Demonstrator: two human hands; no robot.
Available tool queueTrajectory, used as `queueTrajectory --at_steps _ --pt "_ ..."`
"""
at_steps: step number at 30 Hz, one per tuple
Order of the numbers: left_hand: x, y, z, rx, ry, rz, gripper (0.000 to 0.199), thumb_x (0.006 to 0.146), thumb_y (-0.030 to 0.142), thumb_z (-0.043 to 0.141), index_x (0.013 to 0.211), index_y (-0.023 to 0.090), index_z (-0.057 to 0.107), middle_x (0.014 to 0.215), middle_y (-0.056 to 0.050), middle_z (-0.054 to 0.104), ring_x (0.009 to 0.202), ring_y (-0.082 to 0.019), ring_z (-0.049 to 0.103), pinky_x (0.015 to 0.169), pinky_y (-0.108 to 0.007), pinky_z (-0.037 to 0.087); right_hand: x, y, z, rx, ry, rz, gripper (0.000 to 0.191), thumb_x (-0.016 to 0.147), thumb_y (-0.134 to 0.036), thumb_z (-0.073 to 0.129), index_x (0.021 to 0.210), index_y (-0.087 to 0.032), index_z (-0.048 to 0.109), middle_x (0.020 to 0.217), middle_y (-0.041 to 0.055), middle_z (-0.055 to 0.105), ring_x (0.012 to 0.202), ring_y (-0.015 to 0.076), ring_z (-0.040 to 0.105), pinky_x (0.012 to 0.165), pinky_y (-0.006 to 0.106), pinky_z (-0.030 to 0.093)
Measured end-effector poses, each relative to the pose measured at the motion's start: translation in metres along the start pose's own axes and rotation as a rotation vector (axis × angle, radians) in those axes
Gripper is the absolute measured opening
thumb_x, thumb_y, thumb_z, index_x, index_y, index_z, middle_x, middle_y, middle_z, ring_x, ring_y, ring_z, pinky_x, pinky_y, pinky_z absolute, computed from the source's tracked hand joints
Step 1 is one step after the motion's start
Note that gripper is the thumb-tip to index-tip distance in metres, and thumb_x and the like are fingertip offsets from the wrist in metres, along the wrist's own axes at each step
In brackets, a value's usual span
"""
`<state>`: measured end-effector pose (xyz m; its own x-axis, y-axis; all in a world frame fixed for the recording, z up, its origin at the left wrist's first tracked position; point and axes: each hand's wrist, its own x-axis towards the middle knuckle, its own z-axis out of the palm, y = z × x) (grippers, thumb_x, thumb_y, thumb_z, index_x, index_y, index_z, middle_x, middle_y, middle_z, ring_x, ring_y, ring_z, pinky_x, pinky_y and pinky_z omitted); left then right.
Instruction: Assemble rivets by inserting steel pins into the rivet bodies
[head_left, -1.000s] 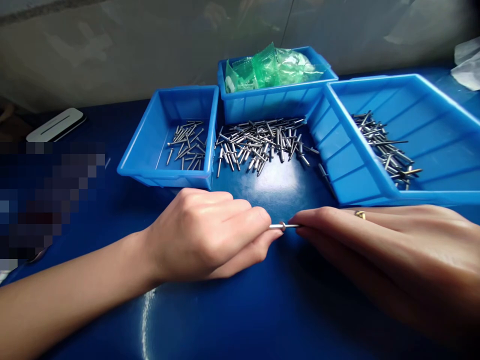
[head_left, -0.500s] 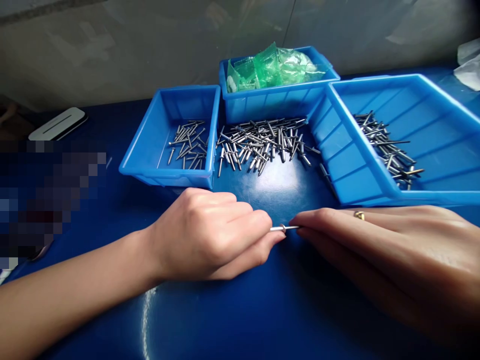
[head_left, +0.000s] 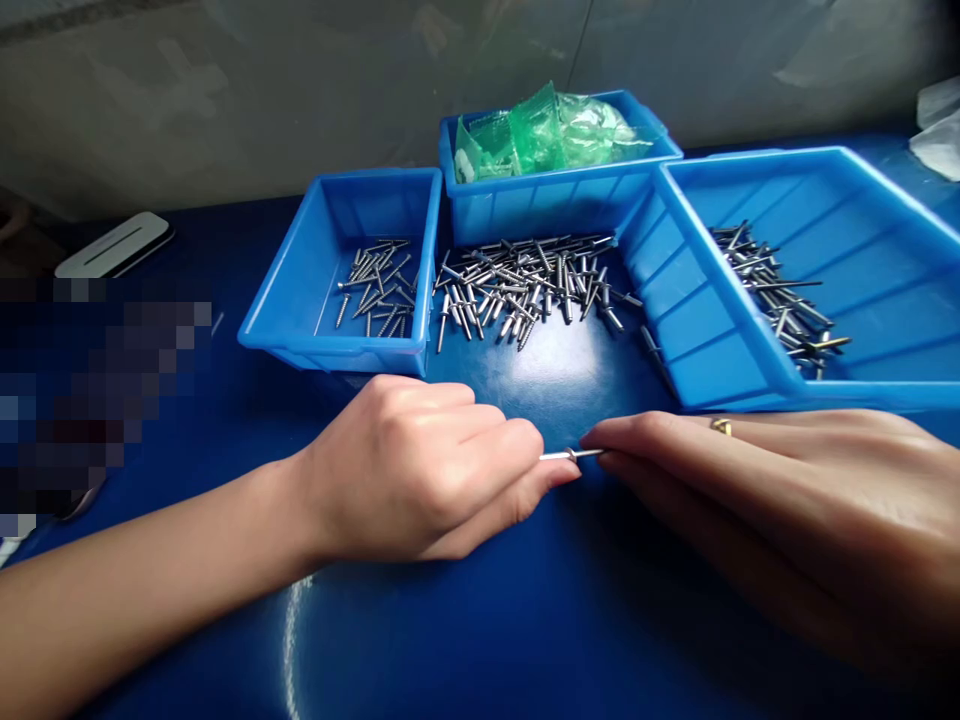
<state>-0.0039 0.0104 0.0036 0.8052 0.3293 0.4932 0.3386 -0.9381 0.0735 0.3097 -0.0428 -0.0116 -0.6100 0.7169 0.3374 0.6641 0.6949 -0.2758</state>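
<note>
Your left hand [head_left: 420, 470] and right hand [head_left: 765, 490] both pinch one rivet [head_left: 571, 455] between them, over the blue desk [head_left: 420, 640]. Beyond your hands a loose heap of fasteners [head_left: 517, 290] is left on the desk; screws [head_left: 379, 268] already lie in the bin [head_left: 334, 345] ahead of your left, more rivets [head_left: 780, 300] in the tray [head_left: 705, 340] ahead of your right. A grey wall [head_left: 337, 110] stands behind.

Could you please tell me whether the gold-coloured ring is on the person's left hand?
No, the gold-coloured ring is on the right hand, and none shows on the left hand.
</note>
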Motion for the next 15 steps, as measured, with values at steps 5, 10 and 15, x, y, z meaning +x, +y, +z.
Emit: queueTrajectory --at_steps 5,10,15 --pt "0.0 0.002 0.0 -0.029 0.015 -0.017 0.05 0.14 0.022 0.054 0.1 0.019 0.085 0.086 -0.001 0.088 0.068 -0.015 0.08 0.066 -0.03 0.061 0.008 -0.004 -0.002 0.086 -0.009 -0.074 0.023 0.129 -0.021 0.06 0.113 -0.033 0.072 0.089 0.0023 0.089 0.062 0.0242 0.08 0.05 0.031 0.053" --pt "0.0 0.005 -0.001 -0.084 0.059 -0.025 0.031 0.139 0.024 0.067 0.121 0.02 0.092 0.095 0.001 0.094 0.081 -0.015 0.09 0.08 -0.025 0.071 0.013 -0.006 0.0 0.146 -0.03 -0.106 0.036 0.134 -0.015 0.037 0.114 -0.033 0.061 0.091 0.0003 0.089 0.059 0.0216 0.08 0.048 0.033 0.049" --pt "-0.003 0.007 -0.01 -0.179 -0.015 -0.058 0.024 0.137 0.019 0.07 0.13 0.021 0.093 0.104 0.0 0.099 0.088 -0.017 0.093 0.086 -0.028 0.077 0.014 -0.007 0.001 0.174 -0.031 -0.107 0.039 0.138 -0.019 0.036 0.111 -0.032 0.06 0.096 0.0019 0.091 0.072 0.0216 0.088 0.052 0.031 0.053"
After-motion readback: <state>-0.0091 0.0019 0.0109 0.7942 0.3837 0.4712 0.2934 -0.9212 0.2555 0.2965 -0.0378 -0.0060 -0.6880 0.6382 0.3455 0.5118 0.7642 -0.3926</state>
